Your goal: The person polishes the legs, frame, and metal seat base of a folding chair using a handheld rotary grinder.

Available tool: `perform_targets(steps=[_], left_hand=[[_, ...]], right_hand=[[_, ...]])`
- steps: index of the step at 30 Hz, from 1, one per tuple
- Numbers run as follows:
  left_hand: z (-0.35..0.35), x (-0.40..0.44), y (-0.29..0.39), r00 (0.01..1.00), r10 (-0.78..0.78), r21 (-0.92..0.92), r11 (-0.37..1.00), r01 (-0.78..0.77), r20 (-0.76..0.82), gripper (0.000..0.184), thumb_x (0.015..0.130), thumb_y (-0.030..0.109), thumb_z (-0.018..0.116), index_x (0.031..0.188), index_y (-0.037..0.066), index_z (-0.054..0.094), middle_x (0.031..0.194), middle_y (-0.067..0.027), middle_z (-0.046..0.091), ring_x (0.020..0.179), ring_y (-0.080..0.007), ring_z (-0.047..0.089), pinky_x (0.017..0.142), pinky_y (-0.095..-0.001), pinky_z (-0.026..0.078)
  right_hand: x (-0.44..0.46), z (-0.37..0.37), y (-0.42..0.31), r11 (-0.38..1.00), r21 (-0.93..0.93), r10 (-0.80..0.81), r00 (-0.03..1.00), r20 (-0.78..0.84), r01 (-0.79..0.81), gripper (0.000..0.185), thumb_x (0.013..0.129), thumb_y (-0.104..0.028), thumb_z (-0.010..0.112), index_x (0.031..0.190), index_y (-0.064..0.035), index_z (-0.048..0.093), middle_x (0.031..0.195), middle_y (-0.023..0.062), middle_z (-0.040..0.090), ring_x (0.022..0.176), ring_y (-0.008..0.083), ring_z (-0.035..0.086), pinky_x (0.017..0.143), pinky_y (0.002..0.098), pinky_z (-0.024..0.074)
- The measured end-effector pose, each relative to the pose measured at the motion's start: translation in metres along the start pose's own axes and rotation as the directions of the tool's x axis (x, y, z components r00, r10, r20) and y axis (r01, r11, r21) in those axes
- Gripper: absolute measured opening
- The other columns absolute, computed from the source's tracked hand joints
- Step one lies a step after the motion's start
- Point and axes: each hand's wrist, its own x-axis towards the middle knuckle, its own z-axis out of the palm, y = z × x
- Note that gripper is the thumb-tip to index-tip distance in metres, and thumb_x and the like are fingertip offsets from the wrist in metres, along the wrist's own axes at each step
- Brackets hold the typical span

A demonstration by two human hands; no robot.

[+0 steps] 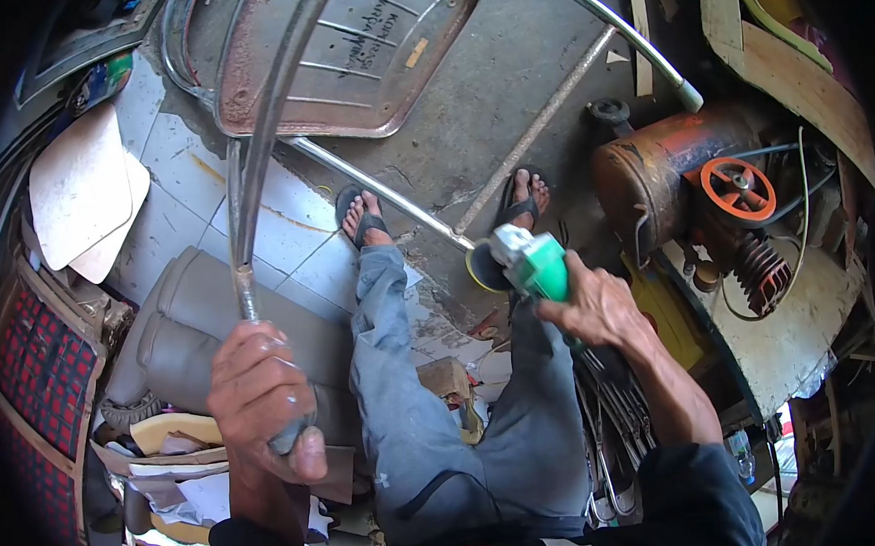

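Plainly one grinder point(533, 261), two hands point(603, 305)

Grinder point(535, 265) green and silver, wheel point(739, 184) orange — panel point(43, 354) checked red and dark.

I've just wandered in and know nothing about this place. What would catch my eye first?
Probably the bright green grinder in the person's right hand, near the middle of the view, its disc right by the metal frame. Next might come the rusty orange tank and spoked orange wheel at the right, then the left hand gripping the frame at the lower left.
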Motion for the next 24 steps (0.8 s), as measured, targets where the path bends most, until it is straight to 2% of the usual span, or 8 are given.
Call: perform_targets(steps=[6, 8, 9, 11, 16, 19, 21, 24], left_hand=[[0.002, -0.007, 0.005, 0.996, -0.05, 0.08, 0.995, 0.057, -0.08, 0.035, 0.072, 0.038, 0.06, 0.063, 0.004, 0.054, 0.064, -0.0074, 0.051, 0.065, -0.0265, 0.056, 0.078, -0.0489, 0.053], [0.004, -0.009, 0.006, 0.994, -0.048, 0.099, 0.993, 0.058, -0.101, 0.036, 0.073, 0.038, 0.059, 0.063, 0.004, 0.054, 0.065, -0.008, 0.052, 0.068, -0.0276, 0.057, 0.079, -0.0501, 0.053], [0.006, -0.011, 0.007, 0.991, -0.064, 0.131, 0.988, 0.08, -0.121, 0.039, 0.075, 0.041, 0.058, 0.064, 0.004, 0.055, 0.067, -0.0088, 0.054, 0.072, -0.0292, 0.057, 0.081, -0.0518, 0.053], [0.008, -0.015, 0.011, 0.989, -0.09, 0.158, 0.981, 0.109, -0.121, 0.041, 0.077, 0.043, 0.056, 0.065, 0.004, 0.055, 0.069, -0.0095, 0.055, 0.076, -0.0308, 0.058, 0.083, -0.0535, 0.052], [0.011, -0.021, 0.019, 0.966, -0.165, 0.308, 0.925, 0.221, -0.198, 0.046, 0.083, 0.048, 0.05, 0.07, 0.004, 0.059, 0.087, -0.0142, 0.06, 0.098, -0.036, 0.055, 0.092, -0.0588, 0.047], [0.017, -0.023, 0.021, 0.947, -0.196, 0.324, 0.905, 0.275, -0.255, 0.056, 0.091, 0.055, 0.047, 0.072, 0.003, 0.056, 0.091, -0.0162, 0.059, 0.103, -0.0372, 0.053, 0.097, -0.0577, 0.044], [0.02, -0.025, 0.02, 0.942, -0.195, 0.313, 0.908, 0.278, -0.273, 0.054, 0.091, 0.053, 0.047, 0.074, 0.003, 0.056, 0.094, -0.0169, 0.058, 0.105, -0.0376, 0.053, 0.098, -0.0581, 0.043], [0.024, -0.029, 0.021, 0.931, -0.2, 0.314, 0.902, 0.297, -0.304, 0.051, 0.092, 0.05, 0.046, 0.078, 0.003, 0.056, 0.1, -0.0181, 0.058, 0.107, -0.0381, 0.052, 0.1, -0.0588, 0.041]], right_hand=[[0.022, -0.014, 0.028, 0.997, 0.07, -0.02, 0.997, 0.078, 0.015, 0.076, 0.078, -0.051, 0.069, 0.124, 0.0072, 0.054, 0.104, 0.033, 0.069, 0.102, 0.0467, 0.068, 0.092, 0.0501, 0.0516], [0.026, -0.018, 0.046, 0.993, 0.118, -0.036, 0.99, 0.139, 0.019, 0.08, 0.069, -0.049, 0.073, 0.127, 0.0047, 0.056, 0.108, 0.0289, 0.068, 0.104, 0.0431, 0.066, 0.092, 0.0477, 0.0493], [0.03, -0.02, 0.051, 0.991, 0.132, -0.057, 0.989, 0.138, 0.038, 0.08, 0.071, -0.054, 0.072, 0.123, 0.006, 0.06, 0.11, 0.0287, 0.07, 0.106, 0.0413, 0.068, 0.093, 0.0458, 0.0502], [0.048, -0.015, 0.054, 0.981, 0.181, -0.096, 0.986, 0.133, 0.071, 0.08, 0.071, -0.053, 0.072, 0.124, 0.0056, 0.06, 0.112, 0.0287, 0.069, 0.107, 0.0408, 0.067, 0.093, 0.046, 0.0498], [0.077, -0.016, 0.059, 0.931, 0.341, -0.202, 0.961, 0.189, 0.129, 0.078, 0.07, -0.051, 0.073, 0.124, 0.0045, 0.062, 0.113, 0.0263, 0.069, 0.109, 0.0371, 0.066, 0.095, 0.0426, 0.0484], [0.078, -0.021, 0.082, 0.936, 0.319, -0.232, 0.943, 0.24, 0.149, 0.077, 0.07, -0.05, 0.074, 0.124, 0.0039, 0.063, 0.113, 0.0249, 0.069, 0.108, 0.0353, 0.066, 0.095, 0.0419, 0.048], [0.079, -0.025, 0.085, 0.958, 0.257, -0.201, 0.94, 0.275, 0.13, 0.077, 0.069, -0.05, 0.074, 0.124, 0.003, 0.063, 0.114, 0.024, 0.069, 0.107, 0.0347, 0.066, 0.095, 0.0418, 0.0478], [0.098, -0.022, 0.079, 0.922, 0.35, -0.274, 0.92, 0.281, 0.168, 0.078, 0.07, -0.051, 0.073, 0.126, 0.0018, 0.063, 0.116, 0.0251, 0.068, 0.11, 0.0357, 0.065, 0.098, 0.0414, 0.0468]])
